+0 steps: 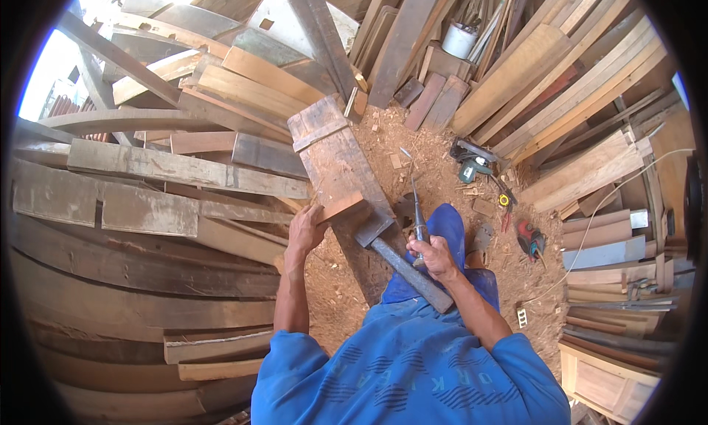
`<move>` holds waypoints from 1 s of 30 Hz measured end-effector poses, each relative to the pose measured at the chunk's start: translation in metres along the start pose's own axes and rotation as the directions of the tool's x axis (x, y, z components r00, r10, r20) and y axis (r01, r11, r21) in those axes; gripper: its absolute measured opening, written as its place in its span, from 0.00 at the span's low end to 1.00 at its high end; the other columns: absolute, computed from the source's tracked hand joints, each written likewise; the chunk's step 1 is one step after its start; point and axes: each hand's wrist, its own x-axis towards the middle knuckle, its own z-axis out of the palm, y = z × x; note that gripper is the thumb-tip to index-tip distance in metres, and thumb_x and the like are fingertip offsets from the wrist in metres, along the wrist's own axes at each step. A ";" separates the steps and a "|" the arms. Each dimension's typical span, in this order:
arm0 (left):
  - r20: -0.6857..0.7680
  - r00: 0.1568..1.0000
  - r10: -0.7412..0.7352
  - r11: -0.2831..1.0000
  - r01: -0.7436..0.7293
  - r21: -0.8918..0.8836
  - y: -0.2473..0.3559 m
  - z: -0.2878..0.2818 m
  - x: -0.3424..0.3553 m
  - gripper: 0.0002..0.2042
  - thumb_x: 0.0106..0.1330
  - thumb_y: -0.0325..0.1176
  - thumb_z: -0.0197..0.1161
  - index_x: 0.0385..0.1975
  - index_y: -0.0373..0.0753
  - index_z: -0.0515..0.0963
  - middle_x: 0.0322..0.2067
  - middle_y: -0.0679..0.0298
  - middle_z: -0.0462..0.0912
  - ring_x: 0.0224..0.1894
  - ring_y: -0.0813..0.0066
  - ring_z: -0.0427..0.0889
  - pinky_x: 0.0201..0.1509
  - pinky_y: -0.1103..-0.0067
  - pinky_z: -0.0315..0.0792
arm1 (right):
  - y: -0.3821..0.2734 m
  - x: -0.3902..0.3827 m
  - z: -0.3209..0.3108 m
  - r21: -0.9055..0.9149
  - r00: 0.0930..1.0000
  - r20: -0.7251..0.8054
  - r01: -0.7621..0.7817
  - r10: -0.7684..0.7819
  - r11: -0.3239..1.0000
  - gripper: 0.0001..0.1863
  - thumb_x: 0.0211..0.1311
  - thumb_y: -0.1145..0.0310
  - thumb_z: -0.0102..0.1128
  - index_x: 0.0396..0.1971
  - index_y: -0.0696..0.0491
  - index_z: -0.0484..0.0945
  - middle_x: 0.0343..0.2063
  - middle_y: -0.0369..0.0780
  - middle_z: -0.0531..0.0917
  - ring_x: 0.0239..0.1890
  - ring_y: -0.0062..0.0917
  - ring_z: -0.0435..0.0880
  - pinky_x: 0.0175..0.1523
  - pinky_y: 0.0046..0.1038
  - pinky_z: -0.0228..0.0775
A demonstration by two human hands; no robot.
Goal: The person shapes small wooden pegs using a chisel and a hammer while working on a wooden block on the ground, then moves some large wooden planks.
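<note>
My left hand (304, 232) is closed on the near end of a small reddish-brown wood block (341, 206), which lies on a worn plank bench (332, 156). My right hand (434, 257) grips the handle of a long chisel (416, 204), its narrow metal blade pointing up and away from me. Between my hands rests a mallet (405, 266). Its dark head (375, 228) is on the bench beside the block, and its thick grey handle slants back toward my lap, passing close below my right hand.
Sawdust and chips cover the floor (391, 133). A green power tool (470, 163), a yellow tape measure (504, 200) and a red-and-black tool (528, 237) lie to the right. Stacked planks (177, 274) crowd the left, and more boards (516, 78) lean at the far right. A white can (459, 40) stands at the back.
</note>
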 end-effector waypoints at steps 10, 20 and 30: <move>0.191 0.965 -0.179 0.979 0.156 0.132 0.038 -0.018 0.010 0.36 0.51 0.43 0.75 0.60 0.42 0.68 0.49 0.51 0.79 0.52 0.49 0.78 0.55 0.61 0.72 | -0.029 -0.002 -0.004 -0.090 0.999 0.044 -0.012 0.016 0.996 0.15 0.59 0.61 0.66 0.36 0.58 0.81 0.26 0.33 0.80 0.28 0.15 0.75 0.32 0.20 0.67; 0.102 0.891 0.442 0.893 -0.448 0.041 0.163 -0.050 0.004 0.41 0.47 0.36 0.77 0.64 0.48 0.64 0.67 0.46 0.56 0.69 0.45 0.55 0.70 0.53 0.53 | -0.076 -0.017 0.034 -0.592 0.914 0.290 0.405 -0.284 0.697 0.15 0.65 0.59 0.58 0.26 0.56 0.78 0.20 0.28 0.73 0.23 0.14 0.69 0.27 0.26 0.65; -0.317 0.947 -0.057 0.679 -0.196 -0.708 0.153 -0.081 0.043 0.07 0.64 0.27 0.65 0.40 0.37 0.79 0.29 0.65 0.84 0.30 0.83 0.81 0.33 0.80 0.74 | 0.011 0.023 0.041 -0.956 0.952 0.268 0.244 0.149 0.162 0.30 0.57 0.47 0.64 0.44 0.62 0.74 0.38 0.52 0.83 0.42 0.44 0.83 0.48 0.41 0.73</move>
